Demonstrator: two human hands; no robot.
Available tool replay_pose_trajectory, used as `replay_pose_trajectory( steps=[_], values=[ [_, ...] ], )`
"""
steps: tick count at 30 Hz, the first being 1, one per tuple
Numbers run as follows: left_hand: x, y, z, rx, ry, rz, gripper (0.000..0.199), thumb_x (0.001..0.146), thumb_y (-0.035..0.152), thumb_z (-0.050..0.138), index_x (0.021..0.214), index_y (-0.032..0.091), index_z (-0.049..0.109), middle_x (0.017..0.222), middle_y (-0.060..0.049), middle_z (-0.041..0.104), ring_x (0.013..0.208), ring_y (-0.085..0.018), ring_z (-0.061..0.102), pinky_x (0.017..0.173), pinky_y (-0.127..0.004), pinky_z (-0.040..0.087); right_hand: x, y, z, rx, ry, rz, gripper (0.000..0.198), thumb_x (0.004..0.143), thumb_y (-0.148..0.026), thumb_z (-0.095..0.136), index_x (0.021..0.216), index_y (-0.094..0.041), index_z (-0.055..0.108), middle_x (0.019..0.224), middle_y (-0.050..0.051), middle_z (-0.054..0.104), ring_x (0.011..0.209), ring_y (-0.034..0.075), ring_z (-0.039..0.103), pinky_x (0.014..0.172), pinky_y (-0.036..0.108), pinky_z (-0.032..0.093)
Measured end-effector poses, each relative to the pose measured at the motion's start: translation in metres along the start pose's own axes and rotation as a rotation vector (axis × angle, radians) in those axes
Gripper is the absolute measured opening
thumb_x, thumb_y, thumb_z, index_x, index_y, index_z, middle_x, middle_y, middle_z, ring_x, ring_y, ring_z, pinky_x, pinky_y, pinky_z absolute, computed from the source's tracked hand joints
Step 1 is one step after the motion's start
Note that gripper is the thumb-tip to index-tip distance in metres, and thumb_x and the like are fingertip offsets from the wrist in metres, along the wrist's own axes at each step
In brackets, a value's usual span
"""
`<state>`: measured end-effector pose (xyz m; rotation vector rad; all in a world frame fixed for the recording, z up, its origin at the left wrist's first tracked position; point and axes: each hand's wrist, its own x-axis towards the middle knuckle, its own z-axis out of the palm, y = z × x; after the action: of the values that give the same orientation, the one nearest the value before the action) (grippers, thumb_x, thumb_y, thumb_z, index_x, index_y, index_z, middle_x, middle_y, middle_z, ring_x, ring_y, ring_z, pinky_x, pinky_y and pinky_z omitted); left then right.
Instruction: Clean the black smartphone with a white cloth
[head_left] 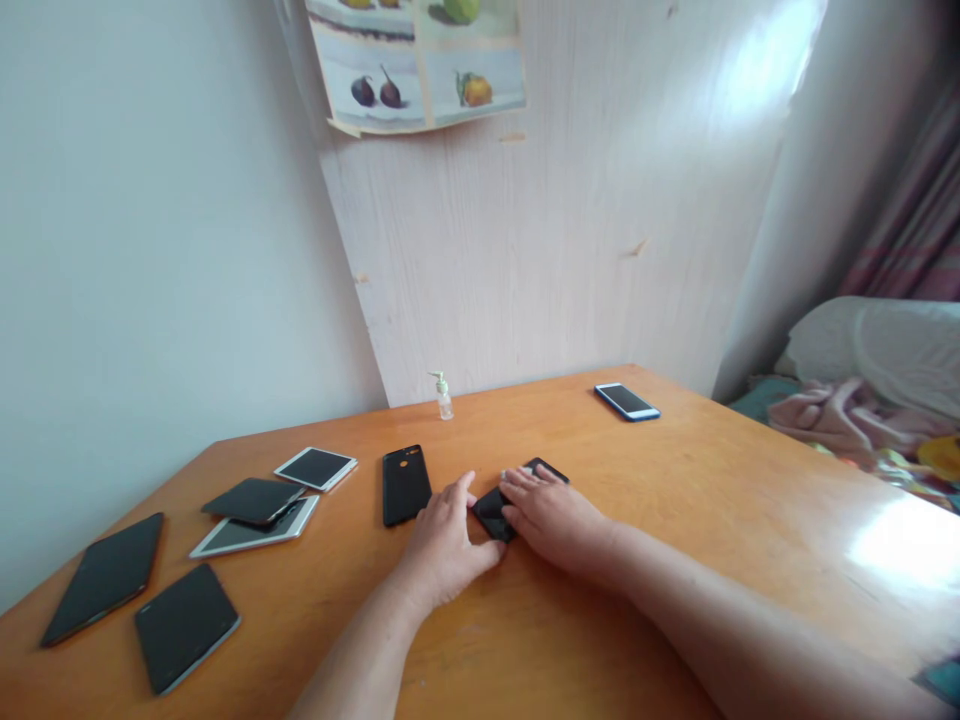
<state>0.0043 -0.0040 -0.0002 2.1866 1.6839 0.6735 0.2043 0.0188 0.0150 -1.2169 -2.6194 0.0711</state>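
The case (406, 486) lies separate on the tabletop (697, 490). The left hand (446, 540) curves beside the phone (491, 511), fingers parted, grasping nothing visible; the right hand (556, 515) covers part of it, fingers outstretched, so handling looks under way, unfinished.

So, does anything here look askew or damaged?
Two small things: a dark device lies skewed across a white-framed tablet instead of flat on the table, and a pale scrap juts from the lower-left corner of the fruit picture, as if loose.
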Motion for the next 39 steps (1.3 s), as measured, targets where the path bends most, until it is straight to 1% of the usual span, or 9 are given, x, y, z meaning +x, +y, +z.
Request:
replay_pose_trajectory(
  steps=[2, 4, 10, 17, 23, 25, 32, 34, 39],
  values=[
    [0.000, -0.001, 0.001, -0.004, 0.009, 0.017, 0.085, 0.070, 0.036, 0.067, 0.144, 0.016, 0.031, 0.126, -0.014, 0.059, 0.121, -0.029, 0.051, 0.105, -0.042, 0.036, -0.002, -0.011, 0.003, 0.046, -0.003, -0.137, 0.045, 0.100, -0.032, 0.031, 0.139, -0.016, 0.048, 0.146, 0.014, 0.048, 0.137, 0.026, 0.040, 0.114, 0.049, 0.025],
    [0.000, -0.002, 0.001, -0.008, 0.017, 0.021, 0.085, 0.070, 0.037, 0.067, 0.144, 0.016, 0.032, 0.125, -0.013, 0.060, 0.121, -0.029, 0.051, 0.105, -0.042, 0.036, -0.001, -0.009, 0.004, 0.057, -0.012, -0.125, 0.045, 0.101, -0.031, 0.030, 0.140, -0.017, 0.047, 0.146, 0.014, 0.048, 0.137, 0.026, 0.040, 0.114, 0.052, 0.023],
    [0.000, 0.001, -0.001, -0.007, -0.005, -0.014, 0.087, 0.070, 0.040, 0.069, 0.145, 0.017, 0.031, 0.128, -0.014, 0.058, 0.123, -0.029, 0.050, 0.106, -0.042, 0.035, 0.007, 0.027, -0.003, -0.009, -0.012, 0.279, 0.043, 0.101, -0.029, 0.029, 0.132, -0.012, 0.054, 0.142, 0.019, 0.049, 0.137, 0.028, 0.040, 0.113, 0.056, 0.019],
    [0.001, -0.003, 0.002, -0.011, 0.020, 0.032, 0.084, 0.072, 0.035, 0.066, 0.145, 0.014, 0.031, 0.126, -0.014, 0.059, 0.120, -0.030, 0.051, 0.104, -0.043, 0.038, -0.003, -0.017, 0.000, 0.134, -0.047, -0.191, 0.046, 0.103, -0.036, 0.026, 0.140, -0.020, 0.047, 0.145, 0.012, 0.049, 0.138, 0.025, 0.039, 0.116, 0.052, 0.019],
    [-0.001, 0.002, -0.001, -0.034, -0.005, -0.006, 0.089, 0.070, 0.039, 0.069, 0.146, 0.016, 0.029, 0.127, -0.013, 0.058, 0.122, -0.029, 0.050, 0.106, -0.043, 0.036, 0.006, 0.023, -0.001, -0.005, -0.025, 0.194, 0.047, 0.102, -0.035, 0.024, 0.132, -0.017, 0.056, 0.144, 0.016, 0.049, 0.136, 0.031, 0.041, 0.111, 0.062, 0.020],
    [-0.002, 0.002, -0.001, -0.047, -0.003, -0.013, 0.090, 0.069, 0.039, 0.070, 0.146, 0.018, 0.028, 0.127, -0.013, 0.058, 0.123, -0.029, 0.050, 0.106, -0.043, 0.036, 0.006, 0.024, -0.001, -0.016, -0.022, 0.221, 0.047, 0.102, -0.036, 0.025, 0.132, -0.016, 0.056, 0.145, 0.017, 0.048, 0.137, 0.032, 0.040, 0.111, 0.062, 0.021],
    [0.001, -0.006, 0.004, -0.082, 0.026, 0.020, 0.095, 0.070, 0.031, 0.067, 0.150, 0.016, 0.018, 0.125, -0.012, 0.060, 0.118, -0.028, 0.054, 0.105, -0.041, 0.038, -0.002, -0.025, -0.002, 0.215, -0.100, -0.198, 0.047, 0.103, -0.038, 0.023, 0.144, -0.026, 0.043, 0.150, 0.009, 0.043, 0.141, 0.025, 0.035, 0.116, 0.056, 0.017],
    [0.001, -0.006, 0.004, -0.087, 0.025, 0.017, 0.098, 0.069, 0.033, 0.069, 0.150, 0.016, 0.016, 0.124, -0.012, 0.060, 0.119, -0.028, 0.054, 0.105, -0.041, 0.038, 0.000, -0.017, -0.002, 0.180, -0.095, -0.137, 0.048, 0.102, -0.037, 0.023, 0.142, -0.024, 0.046, 0.149, 0.009, 0.044, 0.140, 0.025, 0.036, 0.115, 0.057, 0.017],
    [-0.001, -0.003, 0.003, -0.096, 0.011, -0.015, 0.102, 0.066, 0.036, 0.072, 0.150, 0.017, 0.018, 0.126, -0.012, 0.058, 0.122, -0.029, 0.051, 0.108, -0.041, 0.035, 0.006, 0.032, -0.002, -0.014, -0.048, 0.279, 0.048, 0.102, -0.036, 0.025, 0.133, -0.018, 0.055, 0.146, 0.016, 0.047, 0.137, 0.030, 0.040, 0.111, 0.063, 0.022]
  ],
)
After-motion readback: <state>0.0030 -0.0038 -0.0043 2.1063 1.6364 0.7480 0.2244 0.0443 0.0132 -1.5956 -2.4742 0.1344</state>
